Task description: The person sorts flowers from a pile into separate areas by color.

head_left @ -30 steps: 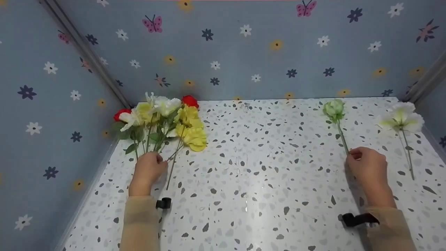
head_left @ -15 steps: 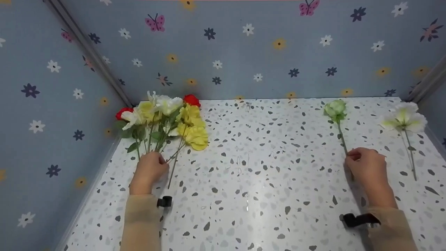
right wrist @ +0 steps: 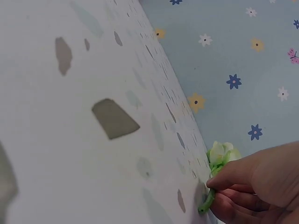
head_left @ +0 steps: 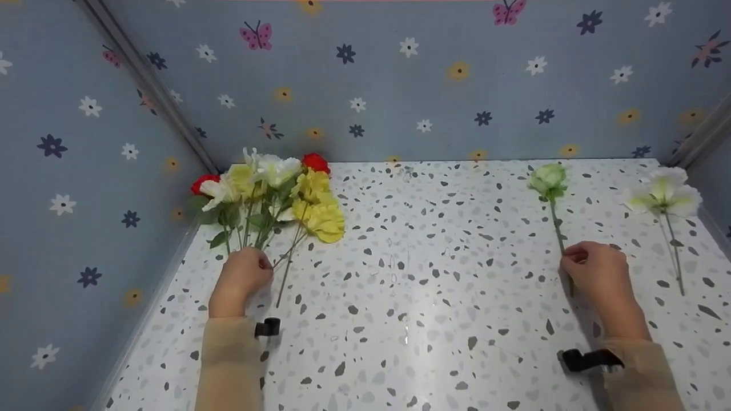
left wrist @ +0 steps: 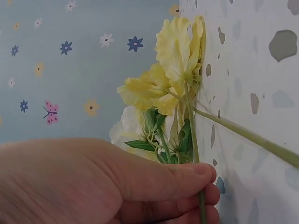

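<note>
Flower cluster (head_left: 268,194), largest item inspected: lies on the speckled tabletop (head_left: 428,297), fanned out beyond the left fingers, its white, yellow and red blooms overlapping. White flower (head_left: 662,194): lies separately, to the right of the right fingers and not touched by them.

Left hand (head_left: 243,279): thumb and fingers drawn together in a pinch on the stem of a yellow flower (left wrist: 180,51) at the cluster's edge. Whether they hold any other stem cannot be told. Right hand (head_left: 599,279): thumb and fingers pinch the stem of a green flower (head_left: 549,181), its bloom well beyond the fingertips. Loose stem (left wrist: 261,142): crosses the pinched one beyond the left fingertips, ungripped. Stem end (right wrist: 204,205): protrudes below the right fingertips.

Risk, as judged: a pull by the left pinch could drag the loose stem along, owing to that crossing; overlapping petals could also snag. The green flower could swivel if the right pinch slackens, being held low on its stem. An outward sweep of the right hand could knock the white flower, which lies near.
</note>
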A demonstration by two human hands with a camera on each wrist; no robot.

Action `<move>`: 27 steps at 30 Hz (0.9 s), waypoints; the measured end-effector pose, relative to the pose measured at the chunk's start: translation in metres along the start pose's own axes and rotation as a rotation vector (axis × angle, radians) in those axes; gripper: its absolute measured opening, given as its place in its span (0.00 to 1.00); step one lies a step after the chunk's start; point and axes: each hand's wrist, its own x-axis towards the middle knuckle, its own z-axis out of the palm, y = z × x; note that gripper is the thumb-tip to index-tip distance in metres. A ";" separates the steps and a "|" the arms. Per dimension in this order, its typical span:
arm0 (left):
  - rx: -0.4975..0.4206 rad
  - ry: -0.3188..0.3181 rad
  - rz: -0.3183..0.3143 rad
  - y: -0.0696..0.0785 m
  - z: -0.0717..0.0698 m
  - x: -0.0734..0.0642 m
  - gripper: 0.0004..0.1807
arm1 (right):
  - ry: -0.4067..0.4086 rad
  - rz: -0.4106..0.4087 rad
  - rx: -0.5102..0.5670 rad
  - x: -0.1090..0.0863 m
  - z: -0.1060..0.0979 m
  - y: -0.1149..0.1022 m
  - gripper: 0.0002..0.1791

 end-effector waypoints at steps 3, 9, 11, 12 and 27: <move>-0.005 0.005 0.022 0.002 0.002 0.001 0.06 | -0.002 -0.008 0.002 0.000 0.000 0.000 0.12; -0.019 0.004 0.078 0.006 0.003 0.002 0.06 | 0.000 -0.012 -0.008 0.002 0.001 0.001 0.11; -0.030 0.003 0.090 0.008 0.002 0.001 0.06 | -0.011 -0.003 -0.011 0.003 0.000 0.001 0.12; -0.035 0.001 0.097 0.010 0.002 0.000 0.07 | -0.017 0.000 -0.014 0.003 0.000 0.002 0.12; -0.203 -0.039 0.031 0.036 -0.011 -0.007 0.09 | -0.025 -0.018 0.007 0.000 -0.002 0.002 0.13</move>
